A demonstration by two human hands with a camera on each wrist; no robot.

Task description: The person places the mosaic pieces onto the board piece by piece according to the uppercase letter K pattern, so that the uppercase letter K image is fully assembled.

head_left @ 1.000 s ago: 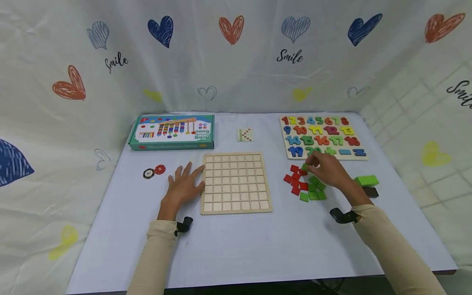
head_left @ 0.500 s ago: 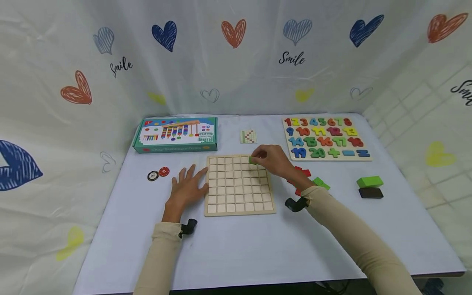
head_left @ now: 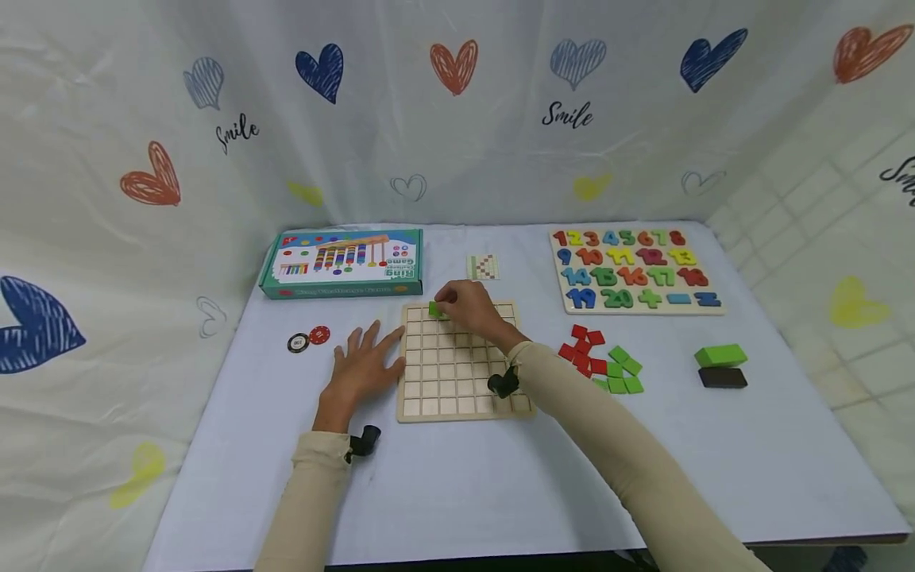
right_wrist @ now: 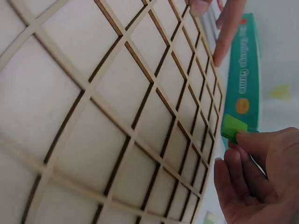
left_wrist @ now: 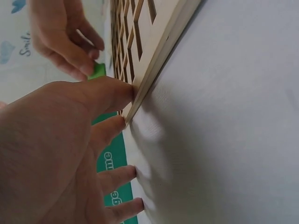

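Observation:
A wooden grid board (head_left: 457,373) lies mid-table, also seen close up as the grid board (right_wrist: 93,116) in the right wrist view. My right hand (head_left: 468,308) pinches a small green square tile (head_left: 435,311) over the board's far left cells; the same green tile (right_wrist: 232,127) and green tile (left_wrist: 98,71) show in both wrist views. My left hand (head_left: 363,368) lies flat on the table, fingers (left_wrist: 110,95) straight and touching the board's left edge (left_wrist: 154,70). A heap of red and green tiles (head_left: 600,361) sits right of the board.
A teal game box (head_left: 343,263) lies at the back left, a number puzzle board (head_left: 635,268) at the back right. Two round chips (head_left: 308,339) sit left of my left hand. A small pattern card (head_left: 482,267), a green block (head_left: 720,355) and a dark block (head_left: 723,378) are also there.
My right hand has carried a green tile from the heap at the right across the board to its far left cells. The left hand stayed put at the board's edge.

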